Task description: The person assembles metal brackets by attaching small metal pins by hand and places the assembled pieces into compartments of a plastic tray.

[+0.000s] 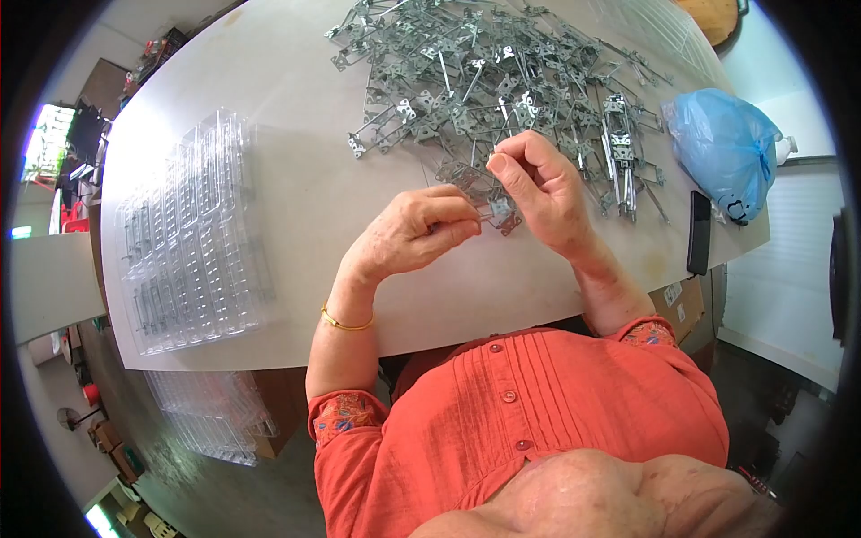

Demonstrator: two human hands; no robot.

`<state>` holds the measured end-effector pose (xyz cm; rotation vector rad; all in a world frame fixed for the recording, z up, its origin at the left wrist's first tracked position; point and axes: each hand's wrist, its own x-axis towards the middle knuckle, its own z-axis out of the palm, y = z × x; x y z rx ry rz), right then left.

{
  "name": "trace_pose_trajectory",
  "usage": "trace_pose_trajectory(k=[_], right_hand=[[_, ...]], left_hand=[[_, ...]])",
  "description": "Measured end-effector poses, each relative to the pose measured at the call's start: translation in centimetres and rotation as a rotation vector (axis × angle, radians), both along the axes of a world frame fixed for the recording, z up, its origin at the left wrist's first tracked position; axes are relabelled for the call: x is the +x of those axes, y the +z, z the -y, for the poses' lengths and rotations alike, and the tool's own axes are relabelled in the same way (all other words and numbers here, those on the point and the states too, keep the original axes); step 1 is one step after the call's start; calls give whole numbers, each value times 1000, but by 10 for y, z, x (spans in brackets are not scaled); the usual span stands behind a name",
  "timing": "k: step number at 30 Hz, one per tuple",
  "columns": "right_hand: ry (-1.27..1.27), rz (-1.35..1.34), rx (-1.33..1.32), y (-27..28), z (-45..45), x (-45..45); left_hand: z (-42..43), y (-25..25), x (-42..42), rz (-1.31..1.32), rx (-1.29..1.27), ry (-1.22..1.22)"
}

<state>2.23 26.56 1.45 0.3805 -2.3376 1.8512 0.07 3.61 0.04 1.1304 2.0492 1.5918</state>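
Observation:
My left hand (417, 230) is closed in a pinch around one end of a small metal part (499, 213), which juts out to the right from the fingertips. Up and to the right, my right hand (544, 191) has thumb and forefinger pressed together on something too small to make out. Beyond both hands spreads a big tangled heap of silvery metal brackets (466, 94), its near edge just behind the fingers. A stack of longer metal pieces (620, 148) lies to the right of my right hand.
Clear plastic trays (193, 242) lie on the white table (305, 215) at left, with more trays (211, 412) below the table edge. A blue plastic bag (725, 148) and a black phone (699, 233) are at right.

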Motion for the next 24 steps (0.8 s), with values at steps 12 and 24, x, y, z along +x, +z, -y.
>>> trace_pose_trajectory(k=[12, 24], right_hand=[[73, 160, -134, 3, 4, 4], [68, 234, -86, 4, 6, 4]], left_hand=[[10, -2, -3, 632, 442, 267], [9, -5, -3, 623, 461, 230]])
